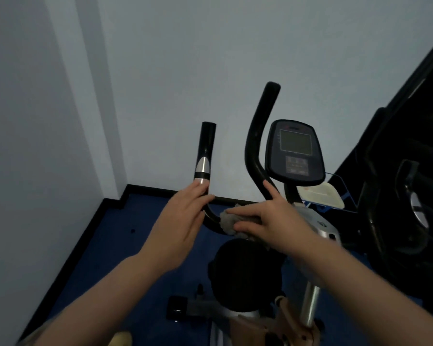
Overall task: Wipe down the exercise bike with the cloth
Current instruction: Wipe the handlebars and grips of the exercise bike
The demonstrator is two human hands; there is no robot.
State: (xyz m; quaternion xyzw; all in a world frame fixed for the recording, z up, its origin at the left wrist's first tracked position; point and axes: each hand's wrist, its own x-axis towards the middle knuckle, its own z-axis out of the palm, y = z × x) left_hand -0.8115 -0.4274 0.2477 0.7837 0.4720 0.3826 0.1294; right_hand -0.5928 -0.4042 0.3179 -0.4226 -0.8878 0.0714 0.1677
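The exercise bike (310, 221) stands before me with black curved handlebars, a grey console (295, 152) and a black saddle (245, 273). My left hand (183, 221) rests against the lower part of the left handlebar (205, 156), fingers extended, just below its silver sensor band. My right hand (268, 218) presses a crumpled grey cloth (229, 222) onto the low bend of the handlebar between the two grips. Its index finger points up along the right handlebar (258, 136).
A pale wall corner lies ahead and to the left, with black skirting and blue floor (125, 236). A black pedal (176, 312) shows below. A white pad on a blue rack (323, 196) and another dark machine (405, 196) stand at the right.
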